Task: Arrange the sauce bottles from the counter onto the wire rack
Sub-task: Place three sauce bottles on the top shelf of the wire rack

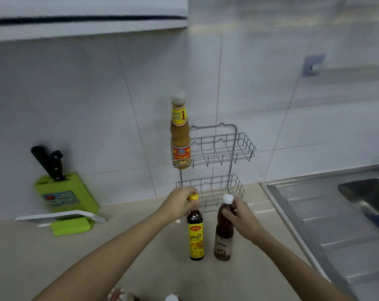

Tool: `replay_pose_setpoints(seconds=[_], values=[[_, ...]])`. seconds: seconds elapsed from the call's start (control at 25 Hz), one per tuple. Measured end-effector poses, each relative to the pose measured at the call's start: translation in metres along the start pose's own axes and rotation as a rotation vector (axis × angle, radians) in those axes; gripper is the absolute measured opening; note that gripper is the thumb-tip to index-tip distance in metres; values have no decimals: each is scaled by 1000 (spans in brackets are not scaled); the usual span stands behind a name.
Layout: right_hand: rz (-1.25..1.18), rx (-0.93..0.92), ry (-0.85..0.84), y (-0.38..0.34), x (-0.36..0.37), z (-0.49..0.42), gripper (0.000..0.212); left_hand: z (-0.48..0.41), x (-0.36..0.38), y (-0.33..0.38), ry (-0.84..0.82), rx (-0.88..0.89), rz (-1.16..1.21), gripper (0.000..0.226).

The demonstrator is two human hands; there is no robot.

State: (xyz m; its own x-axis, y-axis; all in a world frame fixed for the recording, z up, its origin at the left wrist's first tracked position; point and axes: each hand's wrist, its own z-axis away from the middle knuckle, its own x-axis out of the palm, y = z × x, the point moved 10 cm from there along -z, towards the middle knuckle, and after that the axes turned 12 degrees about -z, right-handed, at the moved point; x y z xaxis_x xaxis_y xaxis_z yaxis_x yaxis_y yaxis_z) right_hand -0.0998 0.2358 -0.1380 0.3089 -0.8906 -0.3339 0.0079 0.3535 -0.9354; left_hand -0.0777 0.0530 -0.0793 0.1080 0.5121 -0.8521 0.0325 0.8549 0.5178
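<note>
A person's left hand [180,203] closes its fingers [189,208] round the neck of a yellow-capped bottle [195,233], while the right hand [240,213] pinches the neck of a white-capped bottle [224,233] just beside it. Both bottles stand upright on the worktop [140,257]. Beyond the fingers, the wire rack [223,153] holds an orange bottle [180,135] in its upper basket.

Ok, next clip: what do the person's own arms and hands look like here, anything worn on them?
Both forearms are bare all the way to the frame's lower edge, with no sleeves in view. The left hand and right hand show no gloves, rings, watch or bracelet. Motion blur hides finer details such as the nails.
</note>
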Motion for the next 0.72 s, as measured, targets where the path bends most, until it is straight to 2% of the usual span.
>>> replay_pose_setpoints(seconds=[0.2,0.4,0.56,0.72], values=[[-33,-316,170,-144,-62,-5,23,-5,-125,57,253,63,-31,15],[-133,-517,258,-260,-109,-21,24,-11,-216,103,487,134,-93,13],[-195,-579,312,-301,-121,-42,24,2,-243,118,699,126,-114,16],[-188,-537,296,-285,-99,-71,26,1,-227,123,724,141,-186,18]])
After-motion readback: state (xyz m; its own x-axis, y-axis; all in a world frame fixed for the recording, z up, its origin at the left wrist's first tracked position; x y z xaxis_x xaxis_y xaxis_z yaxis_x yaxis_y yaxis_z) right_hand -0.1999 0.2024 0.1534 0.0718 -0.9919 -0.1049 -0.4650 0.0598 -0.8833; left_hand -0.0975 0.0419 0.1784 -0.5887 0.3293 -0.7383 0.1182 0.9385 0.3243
